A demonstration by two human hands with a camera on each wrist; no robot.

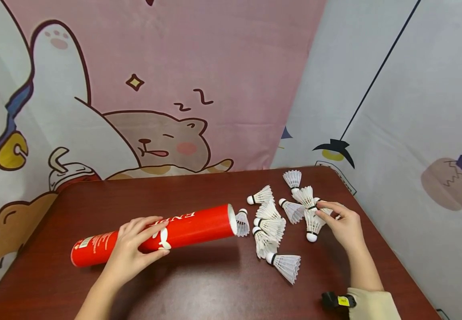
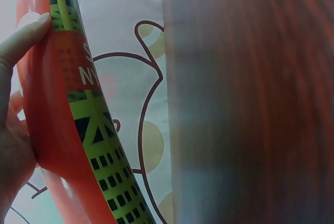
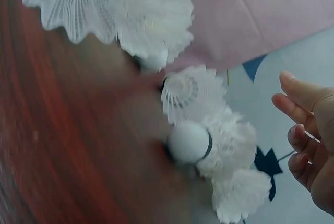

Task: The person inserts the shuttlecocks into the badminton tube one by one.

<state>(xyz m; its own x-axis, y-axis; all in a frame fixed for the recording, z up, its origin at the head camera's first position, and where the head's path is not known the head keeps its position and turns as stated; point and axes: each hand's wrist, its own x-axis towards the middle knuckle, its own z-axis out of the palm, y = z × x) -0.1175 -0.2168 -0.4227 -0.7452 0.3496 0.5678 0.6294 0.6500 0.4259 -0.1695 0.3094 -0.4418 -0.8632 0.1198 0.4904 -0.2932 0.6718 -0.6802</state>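
Note:
My left hand (image 1: pixel 130 249) grips a red shuttlecock tube (image 1: pixel 204 226) around its middle. The tube's near-left end is low at the table, and its pale-rimmed end is raised to the right, facing the shuttlecocks. In the left wrist view, the thumb lies along the tube (image 2: pixel 49 109), beside its green-and-black printed band. Over the right-hand group of white shuttlecocks (image 1: pixel 304 196) is my right hand (image 1: pixel 346 226), thumb and forefinger apart. The right wrist view shows that hand (image 3: pixel 315 130) with loosely bent fingers and nothing between them, beside a shuttlecock (image 3: pixel 229 143).
Several more shuttlecocks (image 1: pixel 271 226) lie loosely heaped between the tube's raised end and the right hand. One shuttlecock (image 1: pixel 242 223) sits right by the tube's mouth. A brown table (image 1: pixel 198 284) meets a printed cloth backdrop (image 1: pixel 231 66) at the back and right.

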